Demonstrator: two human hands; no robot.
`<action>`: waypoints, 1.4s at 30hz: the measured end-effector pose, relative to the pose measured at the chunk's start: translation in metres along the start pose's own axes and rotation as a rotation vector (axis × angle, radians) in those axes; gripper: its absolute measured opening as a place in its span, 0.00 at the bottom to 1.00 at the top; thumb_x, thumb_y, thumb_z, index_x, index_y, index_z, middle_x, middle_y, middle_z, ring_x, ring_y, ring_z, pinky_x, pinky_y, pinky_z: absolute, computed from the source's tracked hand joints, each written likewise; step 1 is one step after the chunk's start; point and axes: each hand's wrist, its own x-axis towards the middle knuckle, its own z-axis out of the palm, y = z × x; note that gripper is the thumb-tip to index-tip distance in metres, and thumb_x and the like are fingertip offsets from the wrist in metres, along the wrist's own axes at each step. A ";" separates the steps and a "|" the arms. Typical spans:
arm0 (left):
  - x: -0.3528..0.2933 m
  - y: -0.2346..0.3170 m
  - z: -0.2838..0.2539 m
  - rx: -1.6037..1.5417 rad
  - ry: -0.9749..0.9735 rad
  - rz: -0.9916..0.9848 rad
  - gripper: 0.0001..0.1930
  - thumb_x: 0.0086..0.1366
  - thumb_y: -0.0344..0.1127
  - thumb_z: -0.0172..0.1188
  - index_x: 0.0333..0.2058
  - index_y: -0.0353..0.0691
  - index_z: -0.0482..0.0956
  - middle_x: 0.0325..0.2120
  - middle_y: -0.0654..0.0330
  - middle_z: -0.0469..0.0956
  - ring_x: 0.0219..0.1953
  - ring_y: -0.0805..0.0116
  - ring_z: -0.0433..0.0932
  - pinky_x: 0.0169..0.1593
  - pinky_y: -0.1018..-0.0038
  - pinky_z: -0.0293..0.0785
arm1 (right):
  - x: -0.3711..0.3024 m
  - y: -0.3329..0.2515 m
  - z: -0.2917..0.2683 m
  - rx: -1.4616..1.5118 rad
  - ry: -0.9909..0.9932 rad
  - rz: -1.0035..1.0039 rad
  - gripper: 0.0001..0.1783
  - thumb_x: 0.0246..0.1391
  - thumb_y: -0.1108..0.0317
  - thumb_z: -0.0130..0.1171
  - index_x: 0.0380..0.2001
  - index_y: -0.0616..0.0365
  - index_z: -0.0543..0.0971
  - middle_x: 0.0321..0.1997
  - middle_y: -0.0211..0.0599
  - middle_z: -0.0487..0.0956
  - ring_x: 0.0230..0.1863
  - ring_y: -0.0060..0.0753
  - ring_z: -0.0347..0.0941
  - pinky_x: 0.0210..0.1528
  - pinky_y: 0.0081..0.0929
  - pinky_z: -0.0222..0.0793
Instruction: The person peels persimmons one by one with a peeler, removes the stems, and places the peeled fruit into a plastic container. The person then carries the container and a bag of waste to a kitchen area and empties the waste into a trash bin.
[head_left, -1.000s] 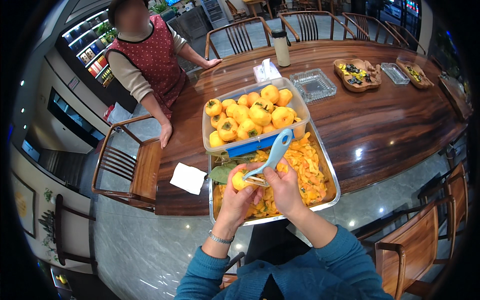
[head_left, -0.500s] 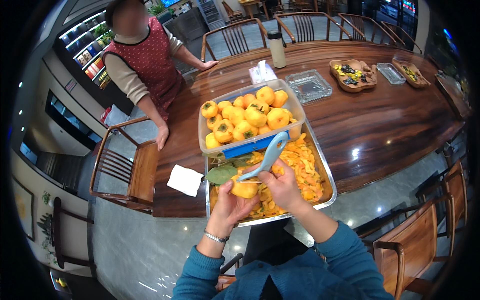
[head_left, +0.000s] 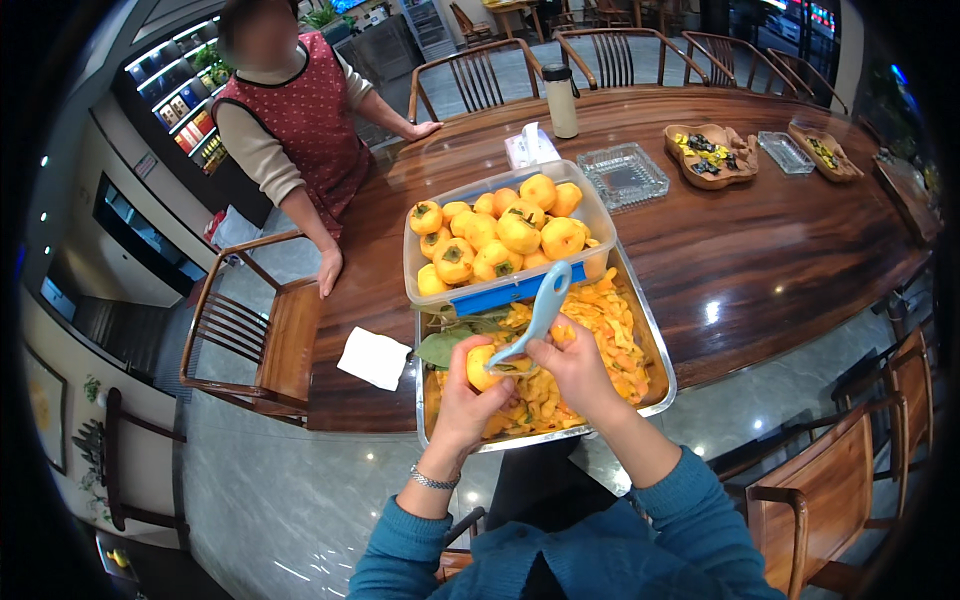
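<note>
My left hand [head_left: 466, 405] is closed around a yellow-orange persimmon [head_left: 481, 368], the fingers curled over its far side. In my right hand [head_left: 580, 372] is a light blue peeler [head_left: 550, 302], its handle pointing up and away and its blade end against the persimmon. Both hands work above a metal tray [head_left: 530, 439] strewn with orange peels [head_left: 615, 335]. At the tray's far end sits a clear plastic container [head_left: 596, 208] with a blue front clasp, heaped with several peeled persimmons [head_left: 520, 233]. Green leaves [head_left: 438, 349] lie beside my left fingers.
A white napkin [head_left: 374, 357] lies left of the tray. Beyond the container stand a tissue pack [head_left: 530, 148], a glass tray [head_left: 624, 177], a flask [head_left: 562, 103] and a wooden snack dish [head_left: 711, 155]. Another person [head_left: 310, 130] leans on the table [head_left: 780, 255] at the left.
My left hand has turned the persimmon and wraps its fingers further over it. The peeler's blade end has moved slightly right and down along with it. The whole view has shifted a little.
</note>
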 end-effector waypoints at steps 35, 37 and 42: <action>0.003 -0.001 0.005 -0.279 -0.058 0.020 0.30 0.50 0.29 0.63 0.51 0.42 0.60 0.40 0.55 0.70 0.29 0.66 0.73 0.27 0.78 0.70 | -0.006 -0.004 0.014 0.204 0.048 0.084 0.12 0.59 0.71 0.45 0.44 0.66 0.67 0.40 0.43 0.78 0.37 0.30 0.76 0.40 0.24 0.74; 0.002 -0.001 0.005 -0.302 -0.070 -0.001 0.30 0.49 0.30 0.64 0.51 0.39 0.61 0.40 0.55 0.70 0.27 0.67 0.72 0.25 0.79 0.70 | -0.006 -0.003 0.014 0.174 0.055 0.041 0.12 0.59 0.72 0.45 0.45 0.67 0.67 0.41 0.45 0.77 0.40 0.31 0.76 0.44 0.25 0.73; 0.005 -0.003 -0.007 -0.527 -0.214 -0.139 0.27 0.50 0.31 0.61 0.50 0.41 0.61 0.35 0.52 0.71 0.25 0.67 0.71 0.21 0.79 0.67 | -0.005 -0.001 0.005 0.064 -0.004 0.007 0.13 0.58 0.74 0.45 0.45 0.68 0.67 0.41 0.46 0.77 0.44 0.32 0.75 0.49 0.27 0.70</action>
